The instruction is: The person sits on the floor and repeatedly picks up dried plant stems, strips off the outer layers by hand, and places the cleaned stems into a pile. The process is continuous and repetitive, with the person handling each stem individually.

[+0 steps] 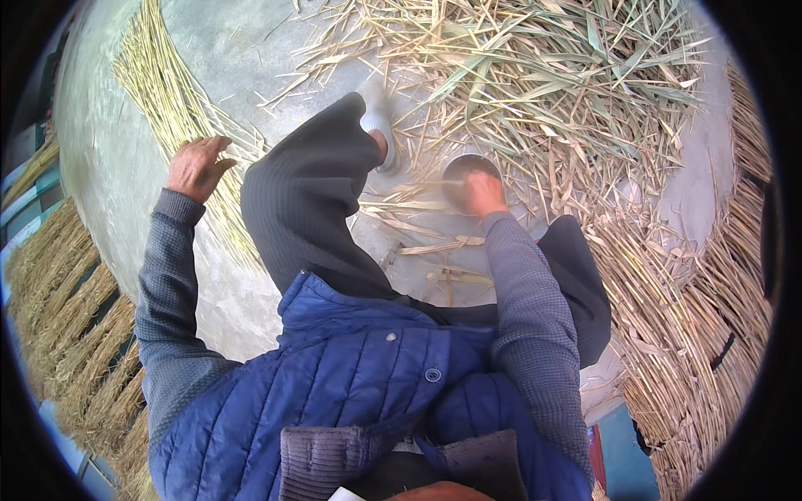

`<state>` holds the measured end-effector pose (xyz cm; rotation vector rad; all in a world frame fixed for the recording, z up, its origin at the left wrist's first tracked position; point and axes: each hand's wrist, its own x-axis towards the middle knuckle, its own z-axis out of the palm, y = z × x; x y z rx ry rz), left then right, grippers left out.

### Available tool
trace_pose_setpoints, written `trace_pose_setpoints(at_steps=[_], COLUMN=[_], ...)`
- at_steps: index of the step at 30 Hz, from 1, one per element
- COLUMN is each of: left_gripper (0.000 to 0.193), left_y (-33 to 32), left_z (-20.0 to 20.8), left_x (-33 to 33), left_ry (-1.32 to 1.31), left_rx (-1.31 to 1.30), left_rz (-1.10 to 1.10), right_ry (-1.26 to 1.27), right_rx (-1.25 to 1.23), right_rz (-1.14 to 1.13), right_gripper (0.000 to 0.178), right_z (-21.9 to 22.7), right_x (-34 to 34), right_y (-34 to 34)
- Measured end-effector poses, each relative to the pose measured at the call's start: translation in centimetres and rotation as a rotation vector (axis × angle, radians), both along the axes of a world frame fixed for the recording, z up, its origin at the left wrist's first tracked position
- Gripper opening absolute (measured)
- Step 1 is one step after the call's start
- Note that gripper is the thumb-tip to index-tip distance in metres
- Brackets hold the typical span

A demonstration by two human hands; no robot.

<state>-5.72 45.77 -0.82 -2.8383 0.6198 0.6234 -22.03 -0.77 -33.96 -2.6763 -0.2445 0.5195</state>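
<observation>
My left hand [199, 169] hovers at the left edge of a long bundle of pale yellow-green stalks [171, 88]. Its thumb stands apart from its curved fingers, and nothing shows between them. Between my knees, my right hand [483, 194] reaches down over a round, dark-inside bowl [464, 165] with a light rim. Motion blurs this hand, and its fingers and whatever they may touch cannot be made out. Dry leaf strips [405, 204] lie on the floor beside the bowl.
Loose dry stalks and leaves [551, 75] cover the floor ahead and to the right. A thick bundle of stalks [660, 309] lies along my right side. Brushy dried bundles [75, 309] stand at the far left. A light-coloured shoe [380, 125] rests on the grey floor [242, 50].
</observation>
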Motion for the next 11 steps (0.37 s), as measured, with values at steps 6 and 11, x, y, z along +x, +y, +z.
trace_pose_setpoints(at_steps=[6,11], left_gripper=[0.035,0.035], left_y=[-9.3,-24.9], left_z=[1.3,-2.0], left_x=[7.1,7.7], left_ry=[-0.253,-0.09], left_rx=[-0.042,-0.316], left_rz=[-0.334,-0.704], right_ry=[-0.147,-0.269], right_rx=[0.04,-0.444], right_rz=[-0.722,-0.733], right_gripper=[0.048,0.088], right_z=[9.7,20.8], right_x=[12.1,11.6], right_y=[-17.6,-33.2])
